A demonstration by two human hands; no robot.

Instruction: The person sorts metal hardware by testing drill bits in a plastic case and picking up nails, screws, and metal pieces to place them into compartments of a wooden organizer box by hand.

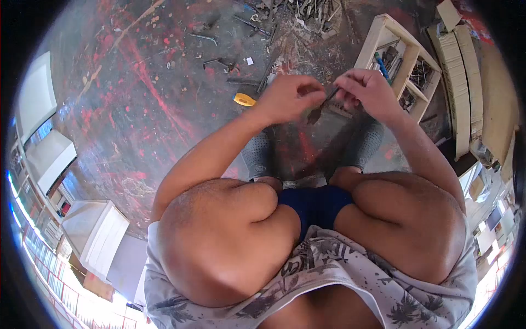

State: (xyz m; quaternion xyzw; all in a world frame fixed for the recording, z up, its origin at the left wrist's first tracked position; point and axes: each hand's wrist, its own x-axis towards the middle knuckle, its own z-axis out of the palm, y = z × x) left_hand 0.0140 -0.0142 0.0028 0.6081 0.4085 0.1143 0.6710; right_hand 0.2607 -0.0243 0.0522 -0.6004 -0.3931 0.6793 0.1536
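Note:
My left hand (290,98) is bent in from the left, its thumb and fingers curled into a pinch at the end of a thin dark piece (330,97). From the other side my right hand (372,93) grips the same piece between thumb and fingertips. The piece slants down toward a blurred dark part (314,115) below the left fingertips; its exact kind cannot be made out. Both hands are above the floor, in front of my bent knees. Left of my left wrist lies a yellow handle (244,100) on the floor.
A wooden compartment box (405,61) holds small metal parts and a blue-handled tool (382,67). Cardboard (466,82) lies beside it. Scrap metal pieces (312,16) are heaped ahead; loose tools (205,38) lie on the paint-stained floor (137,104). White box-like units (96,236) stand at left.

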